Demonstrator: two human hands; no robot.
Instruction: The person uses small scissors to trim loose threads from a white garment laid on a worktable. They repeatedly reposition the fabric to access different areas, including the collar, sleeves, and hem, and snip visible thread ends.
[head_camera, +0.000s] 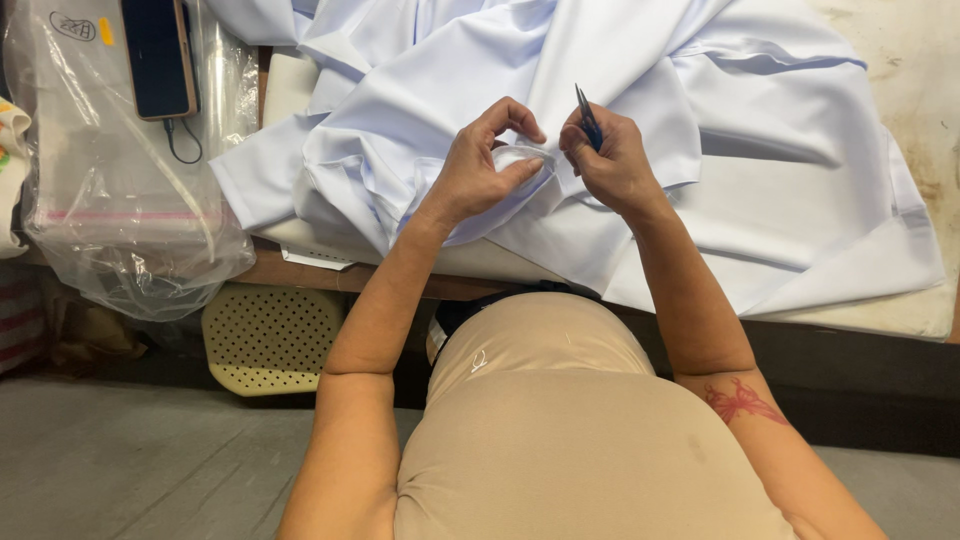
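Our hands meet over the pale blue fabric (760, 190) heaped on the worktop (330, 272): the left hand (480, 165) pinches a fold, the right hand (612, 160) grips small dark snips (587, 118). Left of the fabric we see a clear plastic bag (120, 200) under a dark phone (158, 55). Below the worktop sits a perforated cream panel (270, 340).

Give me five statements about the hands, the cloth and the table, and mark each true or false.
1. The right hand holds a small dark snipping tool. True.
2. The left hand rests flat on the floor. False: it pinches the pale blue fabric.
3. A dark phone lies on clear plastic bags. True.
4. The fabric is red. False: pale blue.
5. The hands are far apart. False: close together on the fabric.
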